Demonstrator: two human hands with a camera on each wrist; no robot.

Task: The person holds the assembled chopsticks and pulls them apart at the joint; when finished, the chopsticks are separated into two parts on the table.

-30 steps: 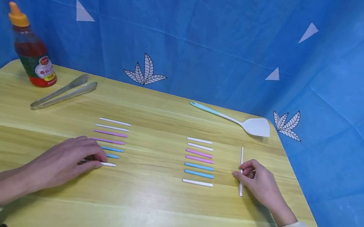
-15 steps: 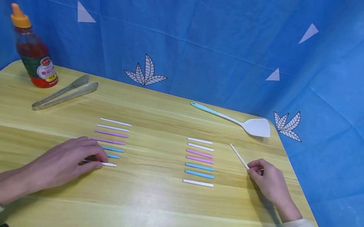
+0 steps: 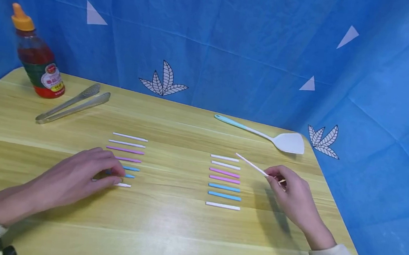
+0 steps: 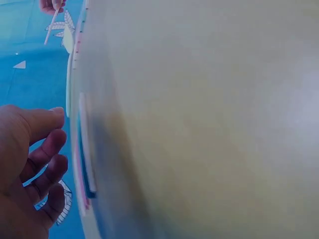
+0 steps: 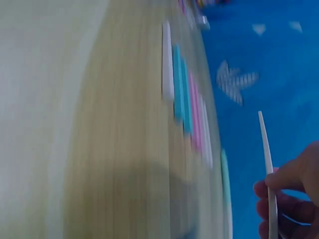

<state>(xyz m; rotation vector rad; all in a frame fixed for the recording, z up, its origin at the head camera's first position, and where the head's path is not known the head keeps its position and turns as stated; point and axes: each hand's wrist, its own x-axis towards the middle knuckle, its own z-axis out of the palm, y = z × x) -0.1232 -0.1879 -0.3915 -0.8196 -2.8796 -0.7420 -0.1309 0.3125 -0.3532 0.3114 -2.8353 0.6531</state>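
My right hand point(image 3: 293, 199) pinches a thin white stick point(image 3: 250, 164) between thumb and fingers, raised above the table with its far end pointing up and left. The right wrist view shows this stick point(image 5: 266, 142) standing out beyond the thumb. Over the left column of sticks is my left hand point(image 3: 85, 175), thumb and fingertips slightly apart. Partly hidden below it lies a white stick point(image 3: 125, 185); a blue stick point(image 3: 129, 176) is just behind. In the left wrist view nothing sits between the fingers of the left hand point(image 4: 30, 154).
A second column of short sticks, white, pink point(image 3: 224, 179) and blue point(image 3: 223, 196), lies between the hands. Behind are metal tongs point(image 3: 75, 105), a sauce bottle point(image 3: 40, 64) and a white-headed spatula point(image 3: 288, 143). A blue cloth point(image 3: 212, 42) hangs along the table's far edge.
My right hand has picked up the white stick from the table, turned it and carried it left. My left hand has lifted slightly off the nearest white stick, its fingers parting.
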